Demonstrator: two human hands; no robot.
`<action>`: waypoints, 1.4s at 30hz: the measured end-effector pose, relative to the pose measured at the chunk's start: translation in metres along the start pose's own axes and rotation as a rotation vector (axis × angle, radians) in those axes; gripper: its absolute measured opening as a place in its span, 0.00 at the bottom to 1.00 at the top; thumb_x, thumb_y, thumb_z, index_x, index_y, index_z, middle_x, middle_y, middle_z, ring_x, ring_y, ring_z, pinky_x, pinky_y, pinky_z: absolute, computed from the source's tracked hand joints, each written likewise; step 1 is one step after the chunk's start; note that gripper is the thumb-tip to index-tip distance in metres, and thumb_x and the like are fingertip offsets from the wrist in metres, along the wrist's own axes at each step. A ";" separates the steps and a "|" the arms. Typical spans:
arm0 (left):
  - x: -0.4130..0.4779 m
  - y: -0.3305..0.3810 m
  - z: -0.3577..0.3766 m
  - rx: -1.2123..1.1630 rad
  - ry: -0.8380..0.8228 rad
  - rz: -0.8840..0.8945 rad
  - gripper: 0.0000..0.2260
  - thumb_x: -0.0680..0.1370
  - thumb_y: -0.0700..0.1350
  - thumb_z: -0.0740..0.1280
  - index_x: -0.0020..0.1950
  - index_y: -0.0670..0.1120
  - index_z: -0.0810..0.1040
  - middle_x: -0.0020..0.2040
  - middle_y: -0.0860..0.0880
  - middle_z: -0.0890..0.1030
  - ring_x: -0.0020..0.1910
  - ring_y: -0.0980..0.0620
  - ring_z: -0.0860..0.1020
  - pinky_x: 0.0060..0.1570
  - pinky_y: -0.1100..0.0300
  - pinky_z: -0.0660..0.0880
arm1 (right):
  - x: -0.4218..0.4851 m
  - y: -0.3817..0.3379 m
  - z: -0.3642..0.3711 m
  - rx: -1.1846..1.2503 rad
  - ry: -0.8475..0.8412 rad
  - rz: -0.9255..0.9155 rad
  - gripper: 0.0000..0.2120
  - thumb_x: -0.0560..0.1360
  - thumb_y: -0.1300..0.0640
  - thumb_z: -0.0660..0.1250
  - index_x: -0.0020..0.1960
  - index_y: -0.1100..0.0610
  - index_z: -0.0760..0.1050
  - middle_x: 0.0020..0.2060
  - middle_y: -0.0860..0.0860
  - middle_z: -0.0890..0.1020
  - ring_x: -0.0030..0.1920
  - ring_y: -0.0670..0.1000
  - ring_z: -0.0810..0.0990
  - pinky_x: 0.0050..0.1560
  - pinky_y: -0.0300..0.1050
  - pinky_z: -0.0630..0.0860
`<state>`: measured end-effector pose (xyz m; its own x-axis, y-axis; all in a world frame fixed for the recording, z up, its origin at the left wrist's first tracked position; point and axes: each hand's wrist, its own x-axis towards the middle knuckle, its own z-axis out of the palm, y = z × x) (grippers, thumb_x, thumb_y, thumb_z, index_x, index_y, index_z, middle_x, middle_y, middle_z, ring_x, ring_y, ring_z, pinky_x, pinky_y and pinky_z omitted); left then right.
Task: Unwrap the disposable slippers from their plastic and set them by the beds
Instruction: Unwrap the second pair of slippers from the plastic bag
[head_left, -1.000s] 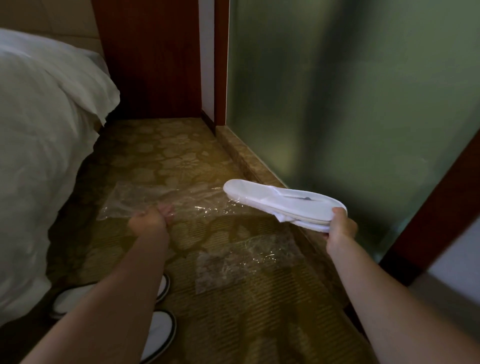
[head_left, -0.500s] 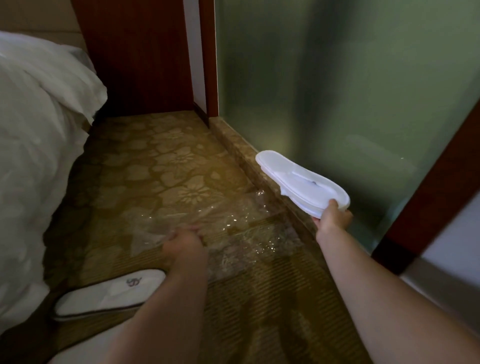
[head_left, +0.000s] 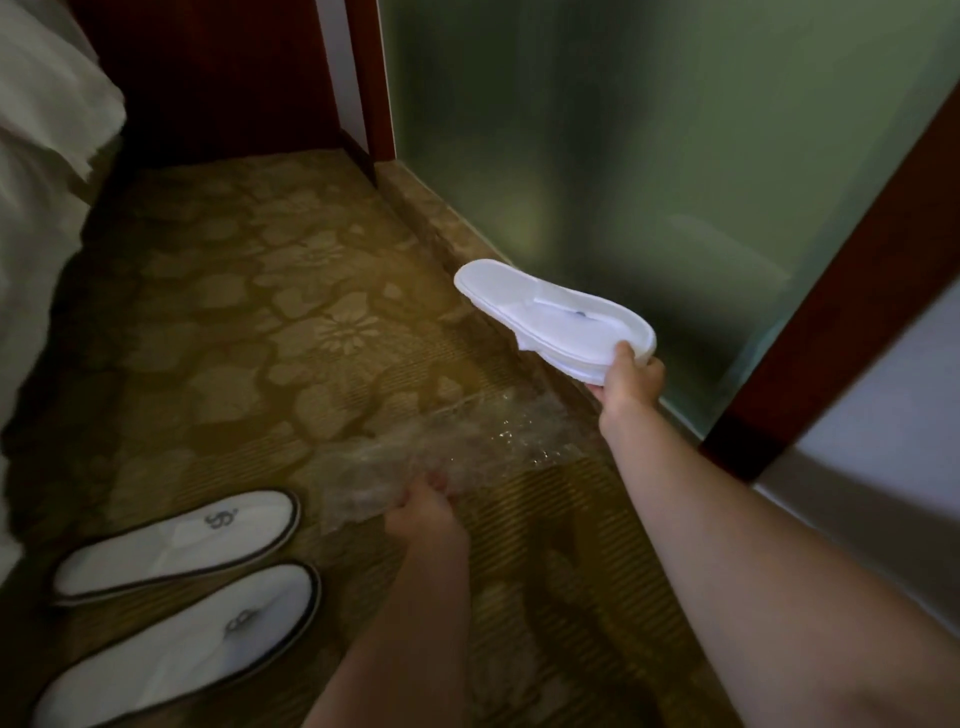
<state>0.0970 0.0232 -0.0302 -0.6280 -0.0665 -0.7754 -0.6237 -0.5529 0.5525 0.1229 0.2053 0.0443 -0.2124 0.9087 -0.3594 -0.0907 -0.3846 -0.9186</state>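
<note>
My right hand (head_left: 626, 376) grips the heel end of a flat white pair of disposable slippers (head_left: 550, 322), held stacked in the air with toes pointing away to the left. My left hand (head_left: 423, 512) pinches a clear, crinkled plastic wrapper (head_left: 467, 447) low over the carpet; the wrapper stretches toward the right. Another white pair of slippers (head_left: 176, 582) with dark trim and a logo lies side by side on the carpet at lower left, next to the white bedding (head_left: 36, 218).
Patterned gold carpet (head_left: 270, 322) runs between the bed and a frosted green glass wall (head_left: 623, 156) on a stone kerb. Dark red wooden panels (head_left: 208, 67) stand at the far end, and a red door frame (head_left: 841, 280) is at right.
The view has shifted, bringing both floor slippers into sight. My left hand has drawn the wrapper back toward me. My right hand keeps the white slippers raised by the glass.
</note>
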 end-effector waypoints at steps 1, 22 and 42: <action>0.001 -0.006 -0.001 0.042 0.035 -0.007 0.14 0.78 0.39 0.63 0.63 0.38 0.71 0.56 0.38 0.80 0.39 0.47 0.78 0.31 0.59 0.73 | 0.004 0.003 -0.001 -0.011 0.000 0.007 0.23 0.78 0.57 0.61 0.71 0.58 0.62 0.65 0.59 0.72 0.62 0.59 0.75 0.48 0.46 0.78; 0.003 -0.072 -0.042 0.493 -0.123 -0.458 0.16 0.82 0.48 0.53 0.44 0.37 0.69 0.34 0.41 0.73 0.32 0.45 0.74 0.33 0.56 0.71 | 0.026 0.024 -0.014 -0.188 0.002 0.044 0.24 0.75 0.54 0.64 0.70 0.55 0.64 0.65 0.57 0.74 0.62 0.59 0.76 0.63 0.57 0.74; -0.015 0.059 0.030 0.915 -0.678 0.090 0.16 0.79 0.54 0.60 0.44 0.42 0.77 0.41 0.45 0.83 0.35 0.52 0.82 0.34 0.61 0.78 | -0.006 0.002 -0.005 -0.111 -0.093 -0.046 0.27 0.71 0.44 0.68 0.65 0.57 0.73 0.58 0.53 0.80 0.52 0.51 0.78 0.49 0.41 0.73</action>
<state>0.0552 0.0168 0.0230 -0.6363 0.5406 -0.5503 -0.4942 0.2622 0.8289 0.1283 0.2000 0.0435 -0.3005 0.9040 -0.3041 0.0045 -0.3175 -0.9483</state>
